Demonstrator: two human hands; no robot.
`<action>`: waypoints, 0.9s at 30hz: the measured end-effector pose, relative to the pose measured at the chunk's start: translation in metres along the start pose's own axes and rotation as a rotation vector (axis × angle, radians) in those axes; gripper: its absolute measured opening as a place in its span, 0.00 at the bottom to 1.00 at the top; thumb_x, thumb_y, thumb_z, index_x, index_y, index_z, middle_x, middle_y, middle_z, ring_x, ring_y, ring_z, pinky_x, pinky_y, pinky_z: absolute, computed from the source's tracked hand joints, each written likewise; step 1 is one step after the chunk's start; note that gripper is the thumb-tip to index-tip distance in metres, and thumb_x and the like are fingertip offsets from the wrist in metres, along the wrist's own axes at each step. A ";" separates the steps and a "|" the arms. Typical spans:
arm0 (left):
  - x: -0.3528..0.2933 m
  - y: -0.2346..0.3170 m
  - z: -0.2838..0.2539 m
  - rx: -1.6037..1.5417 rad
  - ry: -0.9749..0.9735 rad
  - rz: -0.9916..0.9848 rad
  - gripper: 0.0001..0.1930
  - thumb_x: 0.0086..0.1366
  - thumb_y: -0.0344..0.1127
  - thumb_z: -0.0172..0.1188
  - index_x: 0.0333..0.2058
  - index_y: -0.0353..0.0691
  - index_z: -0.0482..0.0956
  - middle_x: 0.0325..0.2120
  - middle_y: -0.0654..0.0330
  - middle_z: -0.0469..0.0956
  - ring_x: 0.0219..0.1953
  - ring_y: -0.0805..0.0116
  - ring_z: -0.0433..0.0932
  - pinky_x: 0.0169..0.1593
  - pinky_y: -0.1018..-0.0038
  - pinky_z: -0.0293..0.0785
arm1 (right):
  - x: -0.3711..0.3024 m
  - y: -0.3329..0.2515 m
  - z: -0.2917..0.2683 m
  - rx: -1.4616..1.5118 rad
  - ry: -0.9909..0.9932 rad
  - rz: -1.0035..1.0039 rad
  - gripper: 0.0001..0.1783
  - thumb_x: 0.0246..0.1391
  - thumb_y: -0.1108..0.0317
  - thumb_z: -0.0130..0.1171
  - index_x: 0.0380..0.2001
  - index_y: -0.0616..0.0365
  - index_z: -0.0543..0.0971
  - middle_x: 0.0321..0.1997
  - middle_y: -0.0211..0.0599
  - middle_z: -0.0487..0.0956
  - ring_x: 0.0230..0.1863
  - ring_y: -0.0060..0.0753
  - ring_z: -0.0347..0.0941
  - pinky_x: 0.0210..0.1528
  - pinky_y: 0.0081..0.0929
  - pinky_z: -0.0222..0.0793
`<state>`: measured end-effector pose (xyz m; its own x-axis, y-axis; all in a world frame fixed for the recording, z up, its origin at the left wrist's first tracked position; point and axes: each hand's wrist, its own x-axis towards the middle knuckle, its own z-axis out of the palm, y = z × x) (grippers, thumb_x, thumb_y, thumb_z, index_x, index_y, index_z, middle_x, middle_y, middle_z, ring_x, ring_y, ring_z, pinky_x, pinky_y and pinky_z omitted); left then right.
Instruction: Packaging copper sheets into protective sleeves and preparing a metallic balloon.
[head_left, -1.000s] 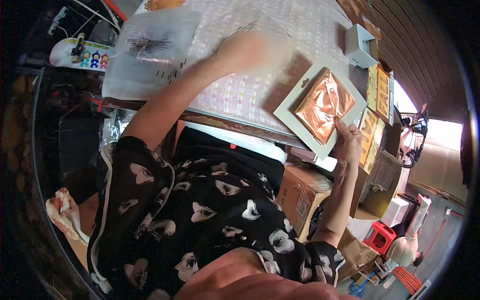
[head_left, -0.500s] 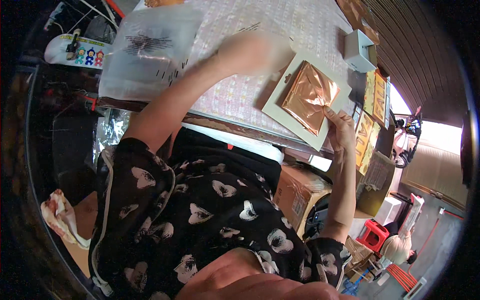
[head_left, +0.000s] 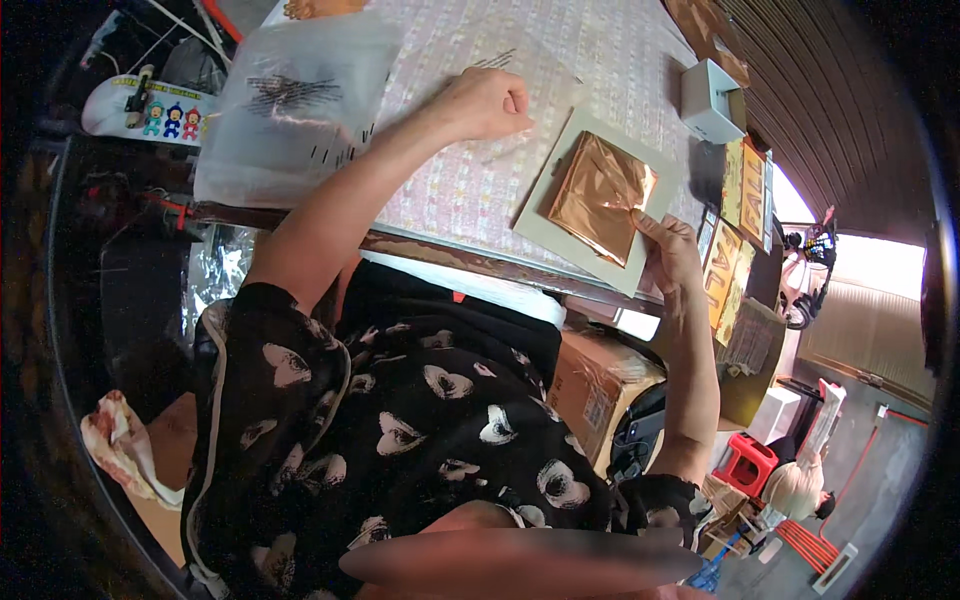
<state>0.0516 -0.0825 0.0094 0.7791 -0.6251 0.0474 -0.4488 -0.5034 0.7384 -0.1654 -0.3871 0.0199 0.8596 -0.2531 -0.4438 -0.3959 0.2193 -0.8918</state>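
In my right hand is a pale backing card with a folded, shiny copper-coloured foil packet lying on it. The thumb presses on the packet's near right corner while the fingers go under the card, out of sight. My left hand is closed, thumb and fingers pinched at the edge of a clear plastic bag. That bag is thin and see-through, so its outline is hard to follow. It lies just beyond the card, over the patterned tablecloth.
A stack of clear printed bags lies on the table's left. A small white box stands at the right, near orange-and-yellow printed packages. Below the table edge sits a cardboard carton. Another person is far right, by a red stool.
My left hand, blurred before, has shifted slightly left and now shows sharply with curled fingers. The card and foil packet have moved a little left in my right hand.
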 end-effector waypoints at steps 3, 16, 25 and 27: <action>-0.003 0.001 0.002 0.002 0.025 0.013 0.13 0.57 0.42 0.71 0.34 0.40 0.84 0.28 0.58 0.85 0.31 0.62 0.84 0.37 0.66 0.79 | 0.000 -0.003 0.001 -0.009 -0.027 0.007 0.03 0.61 0.74 0.67 0.36 0.62 0.86 0.36 0.36 0.87 0.33 0.25 0.83 0.38 0.25 0.78; -0.031 0.040 0.025 0.191 0.109 0.128 0.08 0.60 0.34 0.63 0.28 0.36 0.79 0.23 0.49 0.82 0.27 0.47 0.83 0.33 0.55 0.78 | 0.010 -0.001 -0.015 0.093 -0.007 0.008 0.02 0.59 0.76 0.68 0.35 0.63 0.85 0.37 0.38 0.87 0.35 0.27 0.83 0.39 0.26 0.78; -0.022 0.047 0.029 0.046 -0.024 0.114 0.10 0.59 0.39 0.65 0.26 0.38 0.83 0.21 0.53 0.83 0.25 0.55 0.83 0.33 0.62 0.78 | 0.013 -0.010 0.018 0.059 0.176 -0.108 0.13 0.57 0.76 0.70 0.19 0.57 0.81 0.21 0.28 0.80 0.18 0.19 0.68 0.21 0.22 0.61; -0.018 0.044 0.033 0.047 -0.022 0.119 0.11 0.59 0.39 0.65 0.25 0.38 0.83 0.22 0.53 0.83 0.24 0.55 0.83 0.32 0.62 0.77 | 0.020 -0.009 -0.009 0.001 0.071 -0.069 0.08 0.58 0.76 0.68 0.24 0.59 0.83 0.23 0.29 0.81 0.20 0.19 0.70 0.23 0.21 0.63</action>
<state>0.0038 -0.1132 0.0186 0.7096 -0.6946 0.1179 -0.5581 -0.4519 0.6959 -0.1473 -0.4032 0.0183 0.8596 -0.3341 -0.3867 -0.3364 0.1997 -0.9203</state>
